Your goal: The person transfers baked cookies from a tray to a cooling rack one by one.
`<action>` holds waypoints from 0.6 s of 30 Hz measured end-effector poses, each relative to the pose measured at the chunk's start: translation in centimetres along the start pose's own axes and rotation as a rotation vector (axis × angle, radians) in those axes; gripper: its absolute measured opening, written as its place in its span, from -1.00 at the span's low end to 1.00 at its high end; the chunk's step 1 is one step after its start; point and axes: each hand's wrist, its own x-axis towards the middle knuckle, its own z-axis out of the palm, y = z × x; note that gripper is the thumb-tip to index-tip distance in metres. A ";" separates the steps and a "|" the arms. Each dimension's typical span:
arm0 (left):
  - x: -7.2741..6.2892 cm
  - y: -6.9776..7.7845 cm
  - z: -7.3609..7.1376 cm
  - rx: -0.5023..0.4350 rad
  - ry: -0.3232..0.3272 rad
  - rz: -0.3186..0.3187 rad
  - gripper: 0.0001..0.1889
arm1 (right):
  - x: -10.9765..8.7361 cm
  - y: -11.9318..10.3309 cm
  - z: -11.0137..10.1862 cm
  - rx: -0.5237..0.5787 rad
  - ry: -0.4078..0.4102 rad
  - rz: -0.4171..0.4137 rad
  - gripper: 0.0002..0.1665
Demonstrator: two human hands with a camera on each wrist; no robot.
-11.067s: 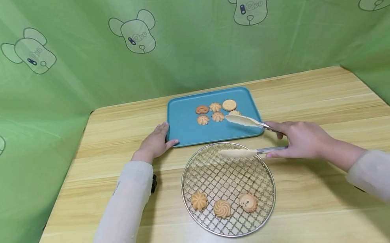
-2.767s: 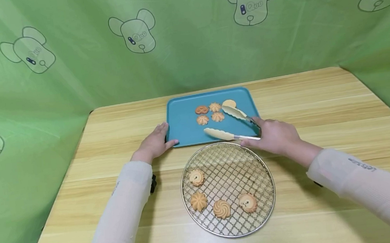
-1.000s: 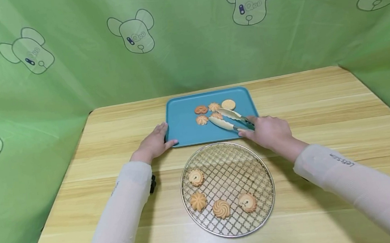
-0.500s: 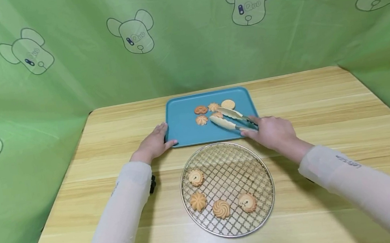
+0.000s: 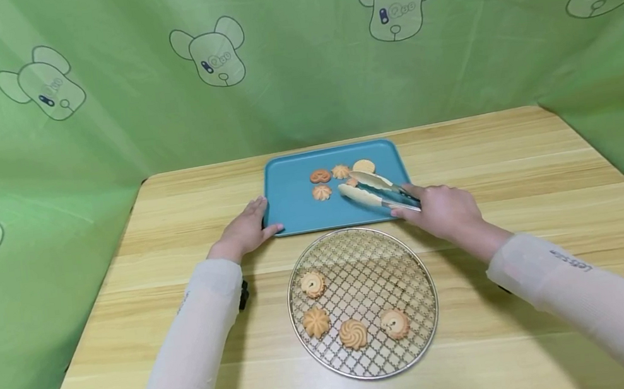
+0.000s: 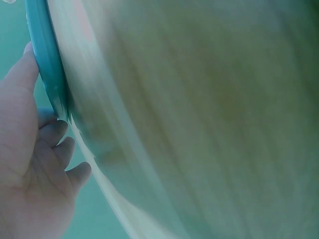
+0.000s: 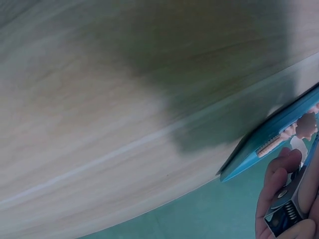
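My right hand (image 5: pixel 444 211) grips a pair of tongs (image 5: pixel 362 196) with pale scalloped tips, low over the right part of the blue tray (image 5: pixel 297 212). Between the tips is a flower-shaped cookie (image 5: pixel 352 182), partly hidden in the head view; in the right wrist view this cookie (image 7: pixel 306 126) stands tilted above the others. My left hand (image 5: pixel 243 232) rests against the tray's left edge, fingers along the side and thumb at the front corner. Around the tongs lie a pretzel-shaped cookie (image 5: pixel 320 176), two flower-shaped cookies (image 5: pixel 321 193) and a round cookie (image 5: pixel 363 166).
A round wire rack (image 5: pixel 369 277) stands in front of the tray. On it lie a ring-like cookie (image 5: pixel 312 284), a flower cookie (image 5: pixel 316 322), a swirl cookie (image 5: pixel 353 334) and another ring-like cookie (image 5: pixel 395 324). Green curtains (image 5: pixel 303 106) enclose the wooden table (image 5: pixel 474 165).
Since the first frame, one cookie has gone from tray to rack. The tongs narrowed around a flower-shaped cookie, and both then shifted slightly right. My left hand has stayed at the tray.
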 end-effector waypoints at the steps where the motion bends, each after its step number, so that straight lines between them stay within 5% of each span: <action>1: 0.0 0.0 0.0 0.000 0.001 0.001 -0.13 | 0.0 0.0 0.0 0.001 0.002 -0.003 -0.04; 18: 0.1 -0.1 0.2 -0.002 0.008 0.010 -0.13 | -0.6 0.0 -0.5 0.039 0.041 -0.037 -0.05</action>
